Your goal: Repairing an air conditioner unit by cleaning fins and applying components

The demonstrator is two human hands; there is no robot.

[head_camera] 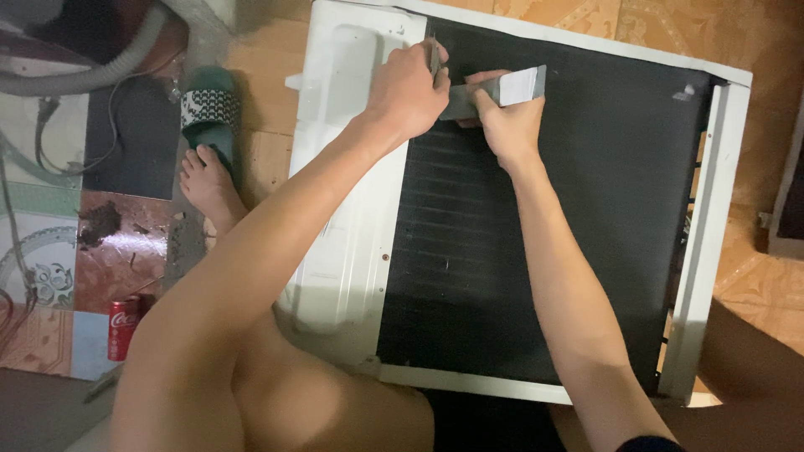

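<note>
Left hand (408,90) gripping a thin tool (434,57), right hand (505,119) pinching grey tape strip (502,88), both over black finned coil (536,218) of white unit (343,209)

A single camera, worn on the person's head, looks steeply down and slightly forward over bent knees to the floor. It sits close: the forearms run from the bottom edge up to the left hand (408,90) and right hand (505,117) near the top. The white air-conditioner casing (343,209) with its dark finned coil (586,234) fills most of the frame, tiled floor (260,92) at the edges.
</note>
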